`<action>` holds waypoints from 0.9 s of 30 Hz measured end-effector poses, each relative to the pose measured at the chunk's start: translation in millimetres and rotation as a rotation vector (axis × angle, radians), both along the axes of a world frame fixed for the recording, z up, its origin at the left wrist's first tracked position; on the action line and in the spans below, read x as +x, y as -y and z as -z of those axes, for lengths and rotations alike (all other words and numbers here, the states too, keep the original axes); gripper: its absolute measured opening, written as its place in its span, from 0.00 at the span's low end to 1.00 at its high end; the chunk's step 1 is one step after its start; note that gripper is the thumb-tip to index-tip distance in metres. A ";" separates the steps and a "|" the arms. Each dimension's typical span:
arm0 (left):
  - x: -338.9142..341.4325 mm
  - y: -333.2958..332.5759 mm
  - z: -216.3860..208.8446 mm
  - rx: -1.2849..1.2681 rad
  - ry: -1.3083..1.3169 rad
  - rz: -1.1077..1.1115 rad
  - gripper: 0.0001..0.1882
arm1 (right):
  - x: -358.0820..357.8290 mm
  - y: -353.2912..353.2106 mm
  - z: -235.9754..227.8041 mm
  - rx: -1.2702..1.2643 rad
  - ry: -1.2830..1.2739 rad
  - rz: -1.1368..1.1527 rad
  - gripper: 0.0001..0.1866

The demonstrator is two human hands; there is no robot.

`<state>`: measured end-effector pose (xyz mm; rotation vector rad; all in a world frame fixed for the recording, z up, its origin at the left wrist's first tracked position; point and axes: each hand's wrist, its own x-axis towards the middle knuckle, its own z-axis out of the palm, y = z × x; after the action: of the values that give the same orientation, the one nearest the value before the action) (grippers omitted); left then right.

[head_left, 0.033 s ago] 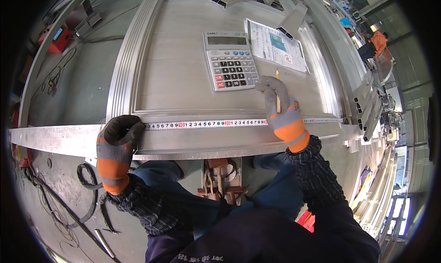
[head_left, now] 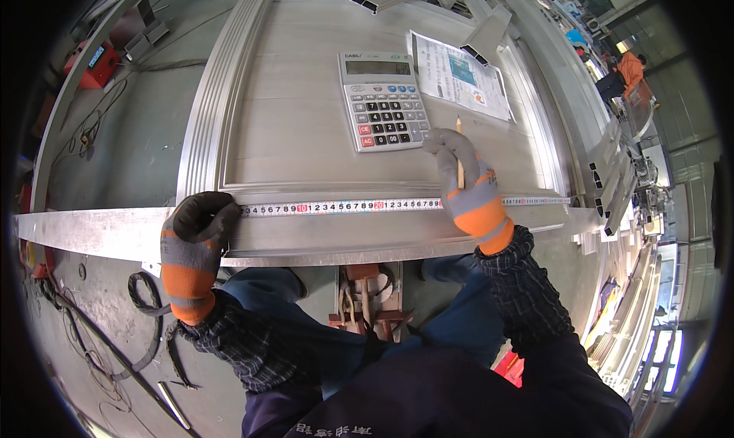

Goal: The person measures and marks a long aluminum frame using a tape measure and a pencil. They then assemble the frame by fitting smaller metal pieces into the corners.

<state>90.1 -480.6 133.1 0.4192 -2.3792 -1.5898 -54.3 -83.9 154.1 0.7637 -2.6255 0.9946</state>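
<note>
My gloved left hand point(head_left: 196, 243) is closed in a pinch over the left end of a tape measure point(head_left: 336, 207), which lies stretched along the near bar of an aluminium frame point(head_left: 329, 239). My gloved right hand point(head_left: 475, 197) holds a pencil point(head_left: 461, 175), point upward, between its fingers. Its bent index finger reaches the lower right corner of a grey desktop calculator point(head_left: 355, 121); whether it presses a key cannot be made out. The right wrist hides part of the tape. Right of the calculator lies a printed sheet point(head_left: 440, 86).
Aluminium profiles point(head_left: 489, 34) lie across the frame's far right corner. A red box-shaped device point(head_left: 95, 65) and cables point(head_left: 138, 354) are on the floor at left. A person in orange point(head_left: 631, 71) is far off at right. Beneath the near bar stands a reddish tool point(head_left: 367, 304).
My right hand, with the pencil, has shifted slightly left and its index finger has moved closer over the calculator's corner. My left hand and the tape stay put.
</note>
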 end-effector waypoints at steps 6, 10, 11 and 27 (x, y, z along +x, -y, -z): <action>-0.1 -1.6 -1.4 0.023 0.013 0.011 0.08 | 1.1 19.3 -3.4 0.079 0.112 -0.149 0.20; 0.4 -1.7 -1.1 0.029 0.000 0.006 0.08 | -5.4 36.7 -6.7 0.199 0.219 -0.264 0.22; 0.2 -1.2 -0.9 0.033 0.004 0.006 0.08 | -8.5 41.5 -5.7 0.211 0.239 -0.284 0.21; -2.2 -6.3 -4.7 0.037 0.025 -0.010 0.09 | -42.8 19.7 3.2 0.265 0.018 -0.019 0.16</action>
<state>87.9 -474.2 137.8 0.4604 -2.3655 -1.6361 -97.1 -103.7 151.0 0.8399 -2.8054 0.6663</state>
